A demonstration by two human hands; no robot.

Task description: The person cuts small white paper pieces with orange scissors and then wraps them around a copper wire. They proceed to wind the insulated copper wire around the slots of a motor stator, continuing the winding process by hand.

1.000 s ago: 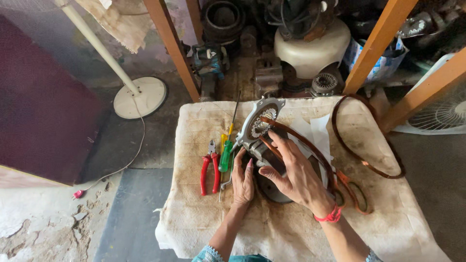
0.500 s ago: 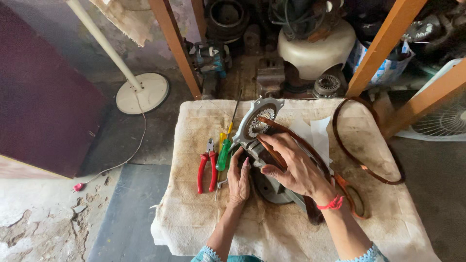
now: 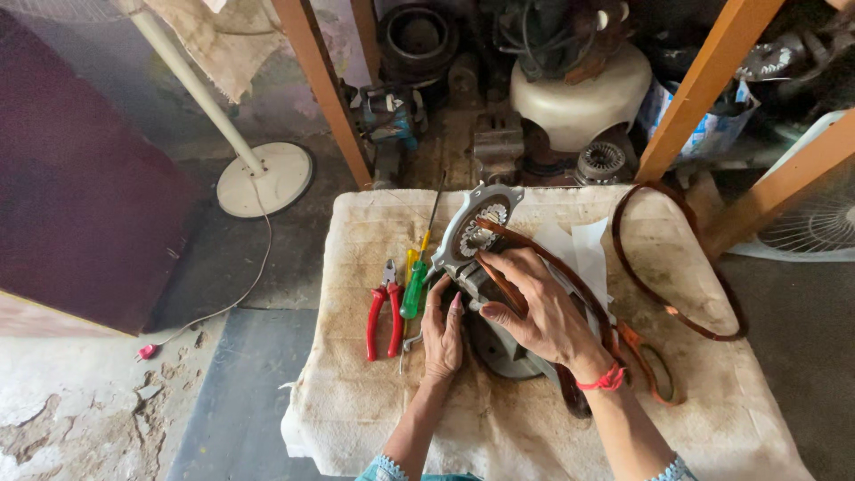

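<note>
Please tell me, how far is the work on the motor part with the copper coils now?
Looks done: the grey motor housing lies opened on the cloth-covered table, stator teeth exposed. In hand: the right hand presses a copper wire coil onto it while the left hand steadies its side. Left: another coil loop lies unused at the right; red pliers and a green screwdriver lie beside it.

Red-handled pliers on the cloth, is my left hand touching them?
Apart: the head view shows bare cloth between the red-handled pliers and the left hand, which rests on the grey metal motor housing.
</note>
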